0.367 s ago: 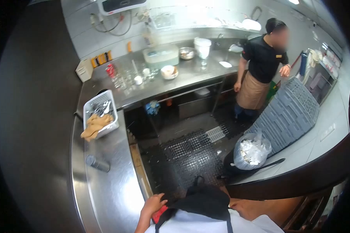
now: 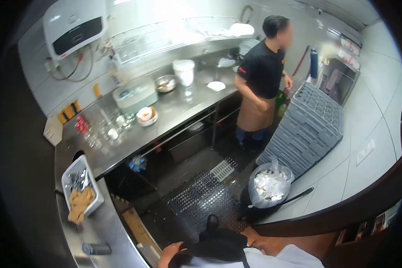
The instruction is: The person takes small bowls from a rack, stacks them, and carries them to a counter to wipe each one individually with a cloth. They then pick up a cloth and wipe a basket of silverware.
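At the bottom edge, my left hand (image 2: 172,253) is beside the black apron (image 2: 221,244), partly cut off by the frame, with its fingers loosely apart and nothing visible in them. On the apron's other side, my right hand (image 2: 260,244) shows only as a small patch of skin, its fingers hidden. A dark grey cylinder (image 2: 96,249) lies on the steel counter left of my left hand. Farther up that counter is a white basket (image 2: 96,196) of cutlery, with tan gloves (image 2: 80,204) draped over its near end.
A person (image 2: 259,85) in a brown apron stands by the back counter (image 2: 178,107). Stacked grey racks (image 2: 303,129) lean at the right. A lined bin (image 2: 271,185) full of waste stands before them. Black perforated mats (image 2: 196,192) cover part of the floor.
The view has swung left and up, so the counters sit lower and the water heater shows more. The co-worker has turned, with an arm bent before the apron. My left hand is lower in view.
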{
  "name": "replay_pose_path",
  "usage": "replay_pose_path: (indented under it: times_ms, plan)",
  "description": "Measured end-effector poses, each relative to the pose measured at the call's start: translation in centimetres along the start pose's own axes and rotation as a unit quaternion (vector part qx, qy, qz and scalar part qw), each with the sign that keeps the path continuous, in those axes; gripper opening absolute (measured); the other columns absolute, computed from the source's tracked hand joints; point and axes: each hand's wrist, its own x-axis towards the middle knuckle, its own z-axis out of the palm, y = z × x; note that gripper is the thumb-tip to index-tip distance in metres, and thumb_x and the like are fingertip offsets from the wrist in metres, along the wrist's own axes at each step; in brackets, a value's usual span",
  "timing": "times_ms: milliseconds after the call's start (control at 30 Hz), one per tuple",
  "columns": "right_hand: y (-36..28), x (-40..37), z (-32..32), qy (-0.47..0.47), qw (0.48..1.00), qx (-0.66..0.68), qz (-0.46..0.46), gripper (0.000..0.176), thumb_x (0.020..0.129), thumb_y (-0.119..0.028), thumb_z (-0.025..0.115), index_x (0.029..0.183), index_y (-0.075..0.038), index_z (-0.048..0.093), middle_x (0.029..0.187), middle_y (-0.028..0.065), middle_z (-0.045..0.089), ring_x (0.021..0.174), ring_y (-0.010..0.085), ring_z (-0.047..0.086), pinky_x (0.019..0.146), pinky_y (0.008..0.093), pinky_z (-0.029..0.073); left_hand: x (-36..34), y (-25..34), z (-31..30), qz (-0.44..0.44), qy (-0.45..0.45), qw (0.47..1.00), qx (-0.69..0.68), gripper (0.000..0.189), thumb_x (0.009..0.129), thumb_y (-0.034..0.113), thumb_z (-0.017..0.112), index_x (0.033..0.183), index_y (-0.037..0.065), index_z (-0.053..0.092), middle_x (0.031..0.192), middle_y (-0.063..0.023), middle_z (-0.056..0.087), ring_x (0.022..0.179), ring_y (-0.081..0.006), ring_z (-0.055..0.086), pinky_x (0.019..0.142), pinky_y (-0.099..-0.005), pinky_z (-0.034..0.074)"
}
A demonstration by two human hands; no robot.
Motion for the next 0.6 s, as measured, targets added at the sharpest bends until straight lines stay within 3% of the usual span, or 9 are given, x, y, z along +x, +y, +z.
replay_pose_path:
  times_ms: [100, 200, 267, 400, 433, 600]
  plan:
    - [-5.3, -0.2, -3.9, 0.021, 1.000, 0.007, 0.009, 0.028, 0.098, -0.027, 0.063, 0.115, -0.010, 0.077, 0.105, 0.0075, 0.075, 0.087, 0.0206, 0.072, 0.077, 0.0442, 0.059, 4.4, 1.3, -3.9, 0.025, -0.021, 0.999, 0.013, 0.055, 0.094, 0.057, 0.064, 0.131, 0.017, 0.066, 0.119, -0.0218, 0.070, 0.111, -0.0408, 0.068, 0.093, -0.0512, 0.055]
    - [-11.5, 1.4, -8.1, 0.051, 0.997, 0.057, -0.031, 0.024, 0.100, -0.025, 0.063, 0.113, -0.009, 0.075, 0.097, 0.0063, 0.074, 0.077, 0.0209, 0.071, 0.071, 0.0418, 0.060, 7.7, 4.2, -10.6, 0.019, 0.012, 1.000, 0.008, 0.055, 0.094, 0.050, 0.066, 0.134, 0.013, 0.065, 0.122, -0.0219, 0.070, 0.113, -0.0403, 0.067, 0.096, -0.0500, 0.054]
    - [-13.8, 5.3, -10.8, 0.123, 0.985, 0.085, -0.088, 0.022, 0.096, -0.022, 0.065, 0.108, -0.009, 0.076, 0.094, 0.0085, 0.075, 0.077, 0.0218, 0.072, 0.067, 0.0390, 0.059, 9.4, 6.0, -14.5, 0.004, 0.034, 0.999, 0.011, 0.057, 0.094, 0.046, 0.068, 0.136, 0.009, 0.063, 0.125, -0.0216, 0.069, 0.115, -0.0396, 0.066, 0.098, -0.0488, 0.053]
    - [-18.8, 6.1, -14.5, 0.175, 0.957, 0.216, -0.083, 0.020, 0.093, -0.019, 0.066, 0.105, -0.008, 0.077, 0.088, 0.0083, 0.074, 0.074, 0.0201, 0.072, 0.065, 0.0360, 0.059, 14.9, 5.9, -17.0, -0.004, 0.034, 0.999, 0.018, 0.059, 0.092, 0.050, 0.069, 0.136, 0.011, 0.065, 0.120, -0.0193, 0.072, 0.113, -0.0372, 0.068, 0.095, -0.0469, 0.054]
    - [-20.7, 4.2, -14.8, 0.184, 0.954, 0.217, -0.090, 0.019, 0.092, -0.018, 0.067, 0.105, -0.009, 0.077, 0.082, 0.0069, 0.072, 0.071, 0.0186, 0.072, 0.063, 0.0350, 0.058, 16.1, 5.8, -17.5, -0.003, 0.032, 0.999, 0.019, 0.061, 0.090, 0.052, 0.070, 0.136, 0.012, 0.065, 0.118, -0.0180, 0.073, 0.112, -0.0360, 0.069, 0.093, -0.0460, 0.054]
    - [-21.3, 6.9, -13.0, 0.223, 0.961, 0.140, -0.088, 0.021, 0.093, -0.020, 0.065, 0.105, -0.009, 0.079, 0.087, 0.0111, 0.076, 0.074, 0.0217, 0.074, 0.064, 0.0381, 0.059, 21.6, 5.8, -19.0, 0.110, -0.054, 0.992, 0.026, 0.055, 0.096, 0.045, 0.065, 0.137, 0.009, 0.062, 0.128, -0.0207, 0.068, 0.119, -0.0398, 0.064, 0.100, -0.0494, 0.052]
